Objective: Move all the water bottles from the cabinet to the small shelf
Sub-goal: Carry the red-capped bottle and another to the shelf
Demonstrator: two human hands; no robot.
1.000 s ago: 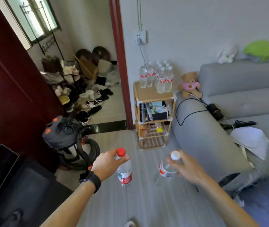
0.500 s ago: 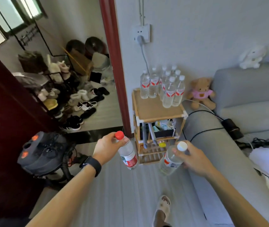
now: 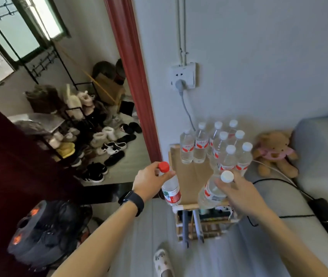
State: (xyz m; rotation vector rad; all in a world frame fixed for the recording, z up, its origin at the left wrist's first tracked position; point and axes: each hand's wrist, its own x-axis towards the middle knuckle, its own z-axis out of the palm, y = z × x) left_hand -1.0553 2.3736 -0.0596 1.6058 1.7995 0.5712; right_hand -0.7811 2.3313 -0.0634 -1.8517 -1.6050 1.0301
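My left hand (image 3: 150, 181) grips a red-capped water bottle (image 3: 170, 191) by its neck, just left of the small wooden shelf (image 3: 191, 176). My right hand (image 3: 237, 191) holds a white-capped water bottle (image 3: 211, 191) near its cap, tilted above the shelf top's front right part. Several white-capped bottles (image 3: 219, 148) stand grouped on the shelf top against the wall. The front left of the shelf top is bare wood.
A grey sofa arm (image 3: 275, 208) with black cables and a charger lies right of the shelf, with a teddy bear (image 3: 275, 152) behind it. A red door frame (image 3: 131, 76) and a shoe pile (image 3: 99, 148) stand left. A dark vacuum (image 3: 45, 230) sits at lower left.
I have come closer to the shelf. Both hands with their bottles moved forward and now hang at the shelf top's front edge.
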